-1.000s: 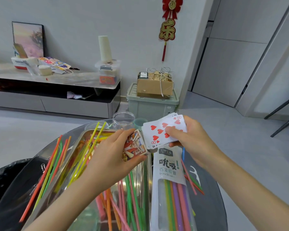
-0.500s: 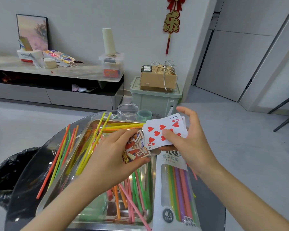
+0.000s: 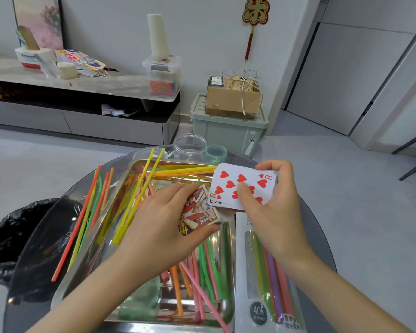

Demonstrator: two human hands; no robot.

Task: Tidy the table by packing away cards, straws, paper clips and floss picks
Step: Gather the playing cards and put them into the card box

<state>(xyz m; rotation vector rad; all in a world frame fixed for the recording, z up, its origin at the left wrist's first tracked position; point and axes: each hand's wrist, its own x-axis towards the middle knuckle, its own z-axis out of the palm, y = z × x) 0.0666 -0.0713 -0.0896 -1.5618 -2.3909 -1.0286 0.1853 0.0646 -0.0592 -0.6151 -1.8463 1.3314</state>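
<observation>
My right hand [image 3: 271, 207] grips a stack of playing cards [image 3: 244, 185] with the eight of hearts on top, thumb across its face. My left hand [image 3: 159, 227] holds the printed card box [image 3: 199, 212], whose end meets the lower left corner of the stack. Both hover over a steel tray [image 3: 139, 164] holding several loose coloured straws [image 3: 202, 267]. More straws [image 3: 87, 212] lean over the tray's left rim. A white straw bag [image 3: 269, 284] with straws inside lies to the right. Paper clips [image 3: 77, 209] lie on the dark round table [image 3: 317, 236] at the left.
A clear jar [image 3: 190, 146], a clear lid and a green cup [image 3: 215, 153] stand at the table's far edge. A black bin bag [image 3: 7, 236] sits on the floor to the left. Beyond are a green crate [image 3: 226, 131] bearing a cardboard box, and a low cabinet.
The view has tilted down, showing more of the tray and bag. My hands have drawn together, so the card stack now meets the end of the box.
</observation>
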